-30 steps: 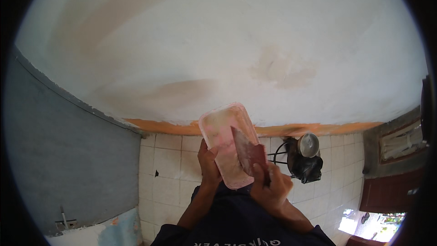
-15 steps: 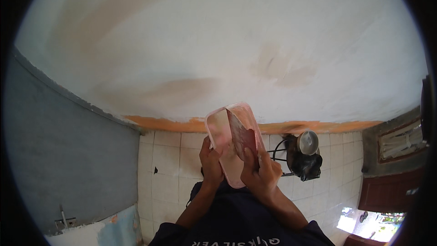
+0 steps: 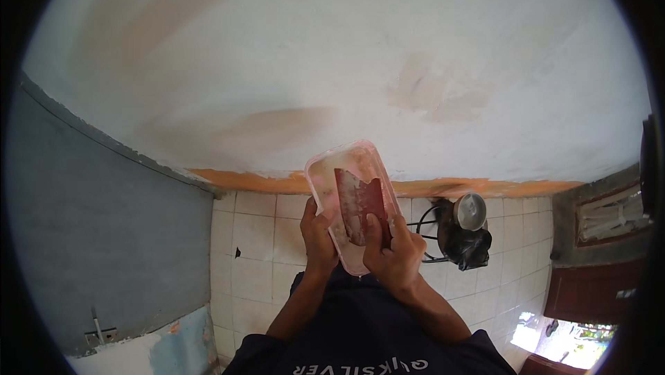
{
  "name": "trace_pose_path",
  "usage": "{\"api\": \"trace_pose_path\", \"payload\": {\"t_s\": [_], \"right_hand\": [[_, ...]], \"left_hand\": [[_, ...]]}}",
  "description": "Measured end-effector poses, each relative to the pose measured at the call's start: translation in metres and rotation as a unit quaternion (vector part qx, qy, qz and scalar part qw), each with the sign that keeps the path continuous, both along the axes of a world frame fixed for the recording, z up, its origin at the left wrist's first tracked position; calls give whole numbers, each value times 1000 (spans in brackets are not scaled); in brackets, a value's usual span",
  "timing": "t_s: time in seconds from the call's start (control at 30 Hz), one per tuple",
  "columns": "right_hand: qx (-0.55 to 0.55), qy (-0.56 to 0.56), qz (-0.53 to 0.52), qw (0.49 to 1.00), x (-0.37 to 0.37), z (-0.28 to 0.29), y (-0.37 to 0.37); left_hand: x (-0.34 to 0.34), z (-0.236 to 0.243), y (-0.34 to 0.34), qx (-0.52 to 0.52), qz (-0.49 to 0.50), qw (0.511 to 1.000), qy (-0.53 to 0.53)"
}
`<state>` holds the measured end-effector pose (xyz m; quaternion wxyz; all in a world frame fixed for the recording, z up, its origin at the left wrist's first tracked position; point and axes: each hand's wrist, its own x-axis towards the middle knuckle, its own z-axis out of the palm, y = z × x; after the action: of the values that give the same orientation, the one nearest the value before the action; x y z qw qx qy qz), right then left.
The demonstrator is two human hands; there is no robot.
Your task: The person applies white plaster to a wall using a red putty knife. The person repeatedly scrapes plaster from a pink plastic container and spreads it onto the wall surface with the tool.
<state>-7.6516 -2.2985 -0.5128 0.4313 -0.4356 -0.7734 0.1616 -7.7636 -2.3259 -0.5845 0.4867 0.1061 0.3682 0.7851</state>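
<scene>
My left hand (image 3: pixel 320 245) grips the left side of a shallow pinkish plastic tray (image 3: pixel 383 164), holding it tilted in front of my body. Its inside is smeared with pale paste. In my right hand (image 3: pixel 397 258) is a flat dark-red scraper (image 3: pixel 370 200), its thumb pressed on the face and the other fingers partly hidden. Whitish residue coats the scraper's left part, and its far edge is uneven. The scraper lies over the tray's inside; whether it touches the bottom I cannot tell.
A white wall (image 3: pixel 263 49) with beige patches rises ahead, above an orange strip (image 3: pixel 277 180). To the right, a stool (image 3: pixel 428 231) stands by a metal bowl (image 3: pixel 471 211) and black plastic bag (image 3: pixel 467 247). A grey wall (image 3: pixel 118 215) stands left, over a tiled floor (image 3: pixel 249 236).
The scraper has turned from nearly edge-on to show its broad face. The tray has shifted slightly up and left in view, with both hands still on their things.
</scene>
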Motion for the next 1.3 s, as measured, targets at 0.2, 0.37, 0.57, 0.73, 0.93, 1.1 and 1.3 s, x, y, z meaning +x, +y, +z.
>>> {"api": "trace_pose_path", "payload": {"t_s": [0.2, 0.37, 0.57, 0.73, 0.93, 1.1, 1.3], "right_hand": [[39, 56, -42, 997, 3, 0, -13], [30, 54, -41, 997, 3, -10, -9], [-58, 8, -13, 998, 16, -47, 11], [-104, 23, 33, 994, 32, -65, 34], [-125, 9, 53, 991, 41, -63, 52], [-62, -30, 47, 997, 47, -64, 53], [35, -13, 19, 999, 44, -61, 64]], "left_hand": [[-5, 12, -4, 2, -18, 1000, -7], [-16, -15, 0, -22, -23, 999, -2], [-18, -54, 22, -25, 2, 999, -22], [-2, -92, 40, -18, 1, 1000, 5], [25, -81, 56, -13, 5, 1000, 28], [36, -69, 63, -16, -1, 1000, 20], [46, -50, 64, -89, -26, 990, 103]]}}
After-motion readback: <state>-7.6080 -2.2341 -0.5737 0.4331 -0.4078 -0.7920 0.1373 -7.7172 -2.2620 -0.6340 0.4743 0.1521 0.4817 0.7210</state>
